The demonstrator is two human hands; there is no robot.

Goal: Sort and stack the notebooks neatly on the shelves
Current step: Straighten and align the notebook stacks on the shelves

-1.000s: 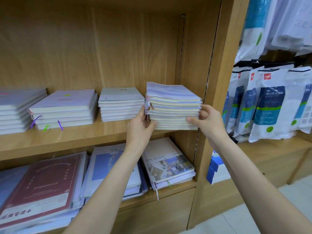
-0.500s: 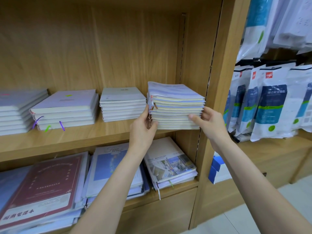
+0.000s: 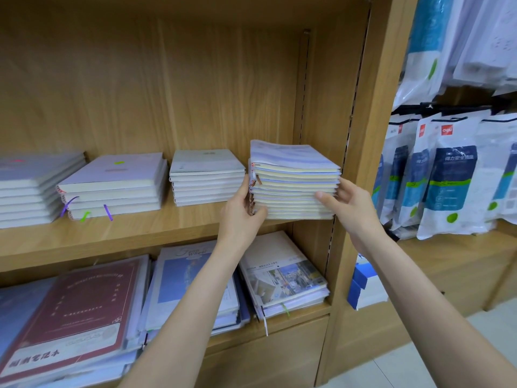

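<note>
Fingers of left hand (image 3: 241,217) and right hand (image 3: 353,206) curl around the notebook stack (image 3: 293,182) at the upper shelf's (image 3: 140,233) right end. White stack (image 3: 206,177) just left, upright side panel (image 3: 372,135) close right. Stack lies flat, long axis running front-to-back, page edges facing out.

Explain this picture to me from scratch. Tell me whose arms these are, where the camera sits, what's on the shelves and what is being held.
No machine here: these are a person's two bare arms, filmed by a wide-angle camera worn on their head, looking forward and down.

In front is a wooden shelf unit. On the upper shelf sit four piles of notebooks. The left hand and the right hand each grip one side of the rightmost stack, thumbs on its front edge. Whether it rests on the board or is slightly lifted is hard to tell.

Beside it are a white stack, a stack with purple and green ribbons, and a fourth at the left edge. The lower shelf holds larger books, including a dark red one. To the right hang white and blue packets.
</note>
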